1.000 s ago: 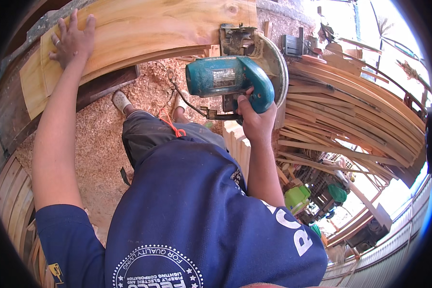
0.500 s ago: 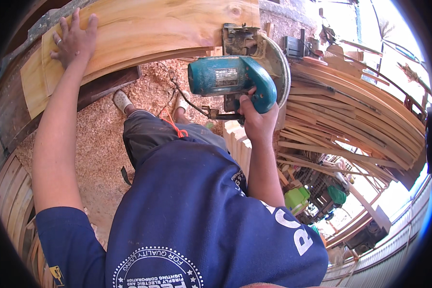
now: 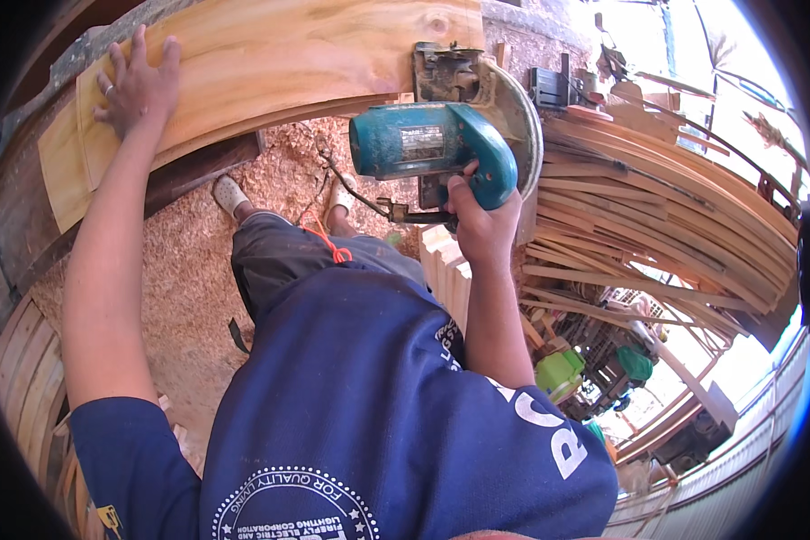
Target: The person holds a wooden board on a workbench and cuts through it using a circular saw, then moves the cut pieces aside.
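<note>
Two hands, both mine: left hand (image 3: pixel 139 94) lies palm-down, fingers spread, on the wide wooden board (image 3: pixel 306 54); right hand (image 3: pixel 486 216) is wrapped round the handle of a teal circular saw (image 3: pixel 405 139), which sits at the board's right end, blade hidden. Board lies on the tabletop (image 3: pixel 22 202). Power cord (image 3: pixel 360 193) trails below the saw motor, near my feet. Stacked wooden strips (image 3: pixel 657 202) crowd the saw's right side; green container (image 3: pixel 558 373) beyond my right forearm; shavings (image 3: pixel 189 279) cover the floor. Counts: one saw, one green container, two pale clogs (image 3: pixel 230 192); strips overlap, can't count.
</note>
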Tool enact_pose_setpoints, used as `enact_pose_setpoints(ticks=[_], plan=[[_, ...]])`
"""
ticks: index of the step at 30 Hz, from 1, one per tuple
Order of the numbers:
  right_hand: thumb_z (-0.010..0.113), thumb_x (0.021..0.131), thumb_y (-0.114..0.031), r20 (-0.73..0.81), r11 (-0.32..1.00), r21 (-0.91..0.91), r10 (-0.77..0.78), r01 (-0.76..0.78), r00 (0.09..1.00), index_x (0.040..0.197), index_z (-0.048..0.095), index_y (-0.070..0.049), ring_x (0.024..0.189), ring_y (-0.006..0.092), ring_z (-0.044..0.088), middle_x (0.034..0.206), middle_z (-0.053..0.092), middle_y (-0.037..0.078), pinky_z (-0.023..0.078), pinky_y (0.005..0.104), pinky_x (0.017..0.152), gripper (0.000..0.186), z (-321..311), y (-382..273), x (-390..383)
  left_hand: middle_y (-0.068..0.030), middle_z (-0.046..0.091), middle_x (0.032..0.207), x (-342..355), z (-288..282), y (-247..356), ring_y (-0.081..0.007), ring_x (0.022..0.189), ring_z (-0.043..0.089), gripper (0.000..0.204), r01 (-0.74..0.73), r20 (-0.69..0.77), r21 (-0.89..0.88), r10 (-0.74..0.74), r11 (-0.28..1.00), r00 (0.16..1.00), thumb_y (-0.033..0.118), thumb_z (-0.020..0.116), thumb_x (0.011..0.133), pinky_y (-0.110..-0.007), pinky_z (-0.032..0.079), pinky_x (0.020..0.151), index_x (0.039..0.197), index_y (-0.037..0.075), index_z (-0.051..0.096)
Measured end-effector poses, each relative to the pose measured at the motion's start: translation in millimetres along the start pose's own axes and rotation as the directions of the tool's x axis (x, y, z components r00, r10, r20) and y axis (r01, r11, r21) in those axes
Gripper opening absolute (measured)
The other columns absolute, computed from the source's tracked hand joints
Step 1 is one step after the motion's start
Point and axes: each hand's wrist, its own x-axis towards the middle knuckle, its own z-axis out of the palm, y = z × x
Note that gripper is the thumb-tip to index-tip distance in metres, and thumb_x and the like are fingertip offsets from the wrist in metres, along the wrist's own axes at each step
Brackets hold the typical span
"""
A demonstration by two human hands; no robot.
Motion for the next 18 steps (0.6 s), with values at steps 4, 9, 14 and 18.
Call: enact_pose_setpoints(ticks=[4,9,14,18], plan=[[0.07,0.09,0.003,0.003,1.0,-0.01,-0.018,0.018,1.0,0.104,0.063,-0.001,0.065,0.0103,0.061,0.082,0.064,0.003,0.052,0.0272,0.06,0.016,0.1,2.5,5.5,-0.0039,0.022,0.176,0.2,-1.6,0.9,-0.0424,0.159,0.023,0.075,0.011,0.011,-0.002,-0.011,1.0,1.0,0.076,0.041,0.097,-0.076,0.019,0.119,0.164,0.043,0.03],[0.07,0.09,0.003,0.016,1.0,-0.026,-0.014,0.014,1.0,0.104,0.063,-0.001,0.064,0.0104,0.061,0.082,0.064,0.003,0.051,0.0272,0.06,0.017,0.1,0.2,10.3,-0.0041,0.023,0.176,1.9,-0.3,1.2,-0.0425,0.158,0.024,0.076,0.008,0.006,0.014,-0.008,1.0,1.0,0.076,0.041,0.097,-0.076,0.019,0.118,0.164,0.043,0.031],[0.071,0.089,0.002,0.021,0.999,-0.035,-0.002,0.002,1.0,0.104,0.063,-0.001,0.062,0.0107,0.061,0.08,0.064,0.003,0.051,0.027,0.059,0.017,0.2,-1.5,14.3,-0.0035,0.023,0.176,2.4,2.7,-0.1,-0.042,0.158,0.025,0.076,0.006,-0.002,0.034,-0.006,0.999,1.0,0.077,0.04,0.097,-0.076,0.02,0.118,0.164,0.044,0.031],[0.071,0.089,0.002,0.018,0.999,-0.035,-0.005,0.006,1.0,0.103,0.063,-0.001,0.062,0.0109,0.06,0.077,0.063,0.003,0.05,0.0268,0.059,0.016,3.2,-5.8,16.6,-0.0023,0.023,0.176,2.3,4.4,-1.6,-0.0411,0.158,0.025,0.075,0.0,-0.017,0.035,0.001,0.999,1.0,0.077,0.04,0.097,-0.076,0.02,0.117,0.164,0.045,0.031]])
